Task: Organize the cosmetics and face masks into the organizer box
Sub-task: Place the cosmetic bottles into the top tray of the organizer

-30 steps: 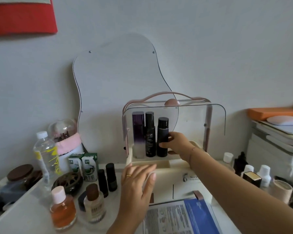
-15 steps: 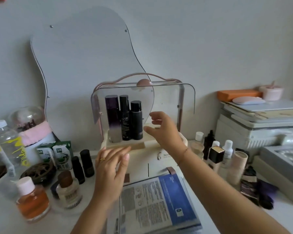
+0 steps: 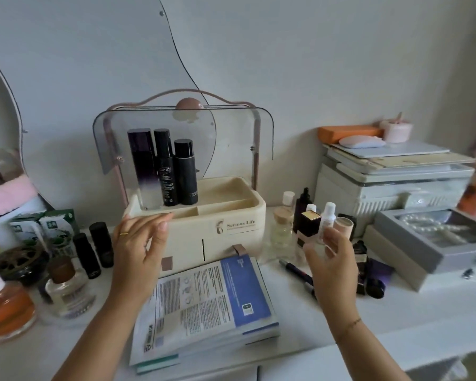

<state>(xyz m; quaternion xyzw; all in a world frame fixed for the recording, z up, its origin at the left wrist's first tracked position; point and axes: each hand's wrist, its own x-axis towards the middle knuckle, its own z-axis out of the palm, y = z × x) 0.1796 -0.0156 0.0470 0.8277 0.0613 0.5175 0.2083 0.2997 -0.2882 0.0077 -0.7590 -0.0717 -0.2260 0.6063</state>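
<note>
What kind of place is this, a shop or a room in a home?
Most likely a dressing table in a home bedroom. A wavy mirror hangs on the wall, an organizer box with bottles stands before it, and an open jewellery box with pearls sits to the right.

a plain pale grey-white wall [image 3: 327, 64] fills the back, evenly lit with soft daylight. a wavy-edged frameless mirror [image 3: 80, 64] leans against it on the left. below runs a white tabletop [image 3: 300, 320], with cabinet fronts [image 3: 300, 367] at the bottom edge
</note>
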